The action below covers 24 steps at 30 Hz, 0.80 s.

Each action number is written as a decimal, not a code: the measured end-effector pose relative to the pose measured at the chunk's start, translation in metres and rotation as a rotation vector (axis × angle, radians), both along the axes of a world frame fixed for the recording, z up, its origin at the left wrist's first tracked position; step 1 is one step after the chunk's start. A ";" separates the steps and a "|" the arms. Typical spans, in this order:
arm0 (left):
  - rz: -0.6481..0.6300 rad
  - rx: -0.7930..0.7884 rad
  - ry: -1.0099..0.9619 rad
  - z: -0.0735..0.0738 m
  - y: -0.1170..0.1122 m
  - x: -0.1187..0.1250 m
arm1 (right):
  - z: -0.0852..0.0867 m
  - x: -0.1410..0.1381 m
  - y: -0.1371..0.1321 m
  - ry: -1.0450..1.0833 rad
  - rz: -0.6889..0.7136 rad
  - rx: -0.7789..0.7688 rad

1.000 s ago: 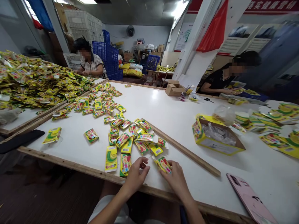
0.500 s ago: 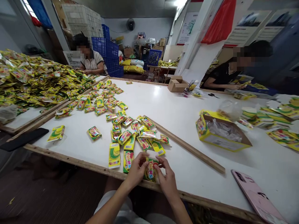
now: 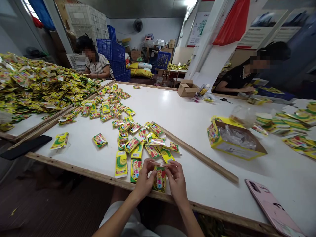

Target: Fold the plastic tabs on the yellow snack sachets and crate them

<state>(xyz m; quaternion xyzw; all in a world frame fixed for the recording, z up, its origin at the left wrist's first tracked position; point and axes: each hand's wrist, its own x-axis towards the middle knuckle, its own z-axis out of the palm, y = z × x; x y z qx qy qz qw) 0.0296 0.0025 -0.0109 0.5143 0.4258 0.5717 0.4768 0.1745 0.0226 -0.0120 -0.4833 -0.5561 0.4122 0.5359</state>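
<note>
My left hand [image 3: 144, 179] and my right hand [image 3: 176, 181] both pinch one small yellow-and-green sachet [image 3: 160, 178], holding it upright just above the near edge of the white table [image 3: 187, 121]. The fingertips of both hands meet at the sachet's top edge. Right in front of my hands lies a loose cluster of the same sachets [image 3: 138, 141], spread across the table toward the far left. A thin wooden strip [image 3: 197, 154] lies diagonally beside that cluster.
An open yellow carton [image 3: 234, 141] with clear plastic inside stands at the right. A pink phone [image 3: 274, 209] lies near the right front corner, a black phone [image 3: 24, 147] at the left. A big sachet heap [image 3: 32, 85] covers the left table. Two other people sit at the far side.
My right hand picked a sachet off the table and brought it toward me. Both hands now hold it upright, fingers at its top edge. The view also shifted slightly.
</note>
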 end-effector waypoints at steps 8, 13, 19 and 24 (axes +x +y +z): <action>0.050 0.062 0.200 0.010 0.003 0.003 | 0.009 0.006 -0.009 -0.187 0.039 0.082; 0.079 -0.015 0.183 0.009 0.005 0.007 | 0.016 0.001 -0.007 -0.210 -0.028 0.031; 0.116 -0.068 0.157 0.011 0.009 0.009 | 0.015 -0.001 -0.002 -0.184 -0.019 -0.028; 0.059 -0.099 0.127 0.006 0.005 0.003 | 0.005 0.005 -0.008 -0.129 0.017 -0.023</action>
